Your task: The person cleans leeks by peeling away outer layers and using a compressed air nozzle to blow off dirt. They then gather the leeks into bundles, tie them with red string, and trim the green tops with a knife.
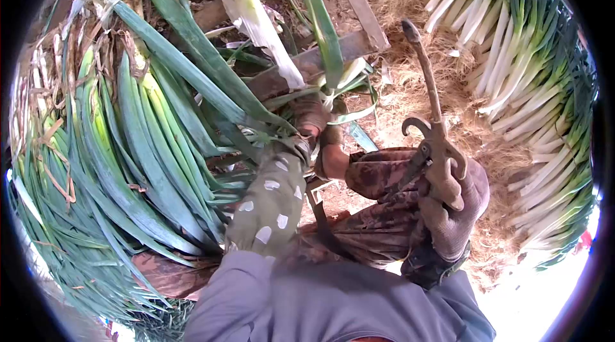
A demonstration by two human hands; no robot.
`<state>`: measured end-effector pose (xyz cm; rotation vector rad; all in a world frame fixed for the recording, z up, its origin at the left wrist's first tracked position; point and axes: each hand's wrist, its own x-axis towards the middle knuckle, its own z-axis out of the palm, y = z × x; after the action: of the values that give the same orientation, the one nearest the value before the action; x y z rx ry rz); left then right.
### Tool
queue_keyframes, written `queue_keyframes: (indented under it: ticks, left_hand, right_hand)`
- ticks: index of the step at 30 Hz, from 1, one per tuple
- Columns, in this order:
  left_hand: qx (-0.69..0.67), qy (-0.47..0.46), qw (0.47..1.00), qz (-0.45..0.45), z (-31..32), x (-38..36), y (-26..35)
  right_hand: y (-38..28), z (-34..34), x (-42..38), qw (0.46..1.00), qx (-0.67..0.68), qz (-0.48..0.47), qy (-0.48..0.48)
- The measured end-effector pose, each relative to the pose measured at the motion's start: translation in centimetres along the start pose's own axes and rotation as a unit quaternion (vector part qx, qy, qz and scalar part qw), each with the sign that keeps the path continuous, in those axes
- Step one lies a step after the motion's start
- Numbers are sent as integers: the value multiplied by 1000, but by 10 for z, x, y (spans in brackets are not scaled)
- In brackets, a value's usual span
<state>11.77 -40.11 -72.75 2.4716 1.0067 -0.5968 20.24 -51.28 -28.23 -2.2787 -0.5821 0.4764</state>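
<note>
My left hand (310, 115), in a brownish glove, is closed at the bent ends of long green onion leaves (218, 89). The leaves partly hide its fingers. Just above it stand a peeling white green onion stalk (259, 25) and an upright green leaf (320, 28). My right hand (456, 210), also gloved, is wrapped round the handle of a rusty tool (430, 79). This tool has a long narrow shaft pointing up and curled hooks near the grip. It is held above my camouflage trousers (365, 233), apart from the onions.
A big pile of untrimmed green onions (128, 169) fills the left side. Rows of cleaned green onions (512, 85) curve along the right, their roots (442, 53) facing inward. Wooden slats (349, 47) lie at the top middle, among loose leaf scraps.
</note>
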Motion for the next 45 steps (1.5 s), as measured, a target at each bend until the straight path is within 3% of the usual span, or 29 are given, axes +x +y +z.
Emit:
queue_keyframes:
  ticks: [1, 2, 4, 5, 7, 8, 11, 12, 13, 15, 18, 21, 24, 25, 26, 27, 28, 30, 32, 34, 37, 41, 43, 45]
  left_hand:
    - [63, 133, 989, -22, 34, -4, 1]
    - [259, 185, 947, -51, 50, 0, 4]
    - [446, 226, 859, -113, 81, 5, 22]
    - [449, 225, 852, -149, 89, 6, 30]
    - [127, 228, 965, 13, 59, -2, 5]
    - [-32, 198, 976, 83, 43, -7, -7]
    - [-58, 13, 997, 42, 18, 1, -9]
    - [-280, 157, 940, 111, 81, 10, -43]
    - [-117, 204, 964, 126, 64, 1, -48]
    - [-97, 40, 987, 122, 9, -28, -55]
    - [-75, -170, 974, 132, -68, -101, -48]
    - [1, -315, 935, 165, -158, -180, -27]
    - [5, -441, 868, 227, -227, -201, -34]
    - [-155, -433, 847, 265, -243, -186, -60]
    - [-392, -502, 760, 128, -353, -194, -43]
    - [-460, -461, 747, 133, -427, -198, -45]
    - [-441, -340, 808, 192, -489, -207, -58]
    - [-346, -82, 909, 218, -574, -214, -78]
    - [-247, 123, 946, 170, -614, -192, -94]
    - [-175, 227, 952, 111, -618, -145, -112]
    - [-126, 206, 970, 10, -550, -58, -138]
    - [-151, 122, 976, -103, -386, 24, -151]
    - [-201, 172, 942, -207, -379, 0, -102]
    - [-215, 164, 932, -240, -389, 4, -73]
  right_hand:
    - [1, 1, 1, 1000, 0, -11, -2]
    - [2, 1, 2, 1000, -1, -22, -4]
    - [2, -1, 3, 998, -36, -51, -21]
    - [4, -5, 2, 997, -26, -47, -49]
    - [6, -12, 2, 994, -7, -37, -104]
    - [2, -6, 1, 997, -22, -32, -63]
    - [-4, -6, -2, 997, -71, -31, -26]
    - [-4, -8, -3, 996, -77, -37, -17]
    - [-4, -9, -4, 995, -84, -44, -8]
    - [-3, -13, -11, 995, -85, -43, 13]
    - [-1, -25, -20, 992, -115, -47, 23]
    - [-1, -30, -32, 996, -77, -26, 42]
    - [0, -37, -42, 999, 14, 10, 51]
    - [2, -39, -45, 997, 40, 11, 60]
    - [2, -43, -47, 996, 60, 18, 68]
    - [2, -43, -49, 993, 96, 17, 71]
    - [1, -43, -50, 988, 131, 17, 74]
    - [-1, -44, -52, 978, 199, 35, 51]
    - [16, -40, -50, 961, 271, 39, 25]
    - [25, -36, -44, 952, 305, 14, 6]
    - [19, -40, -46, 956, 292, -3, -8]
    - [19, -38, -47, 957, 291, 19, 5]
    - [13, -42, -45, 978, 210, -1, 8]
    - [8, -43, -42, 986, 161, -25, 11]
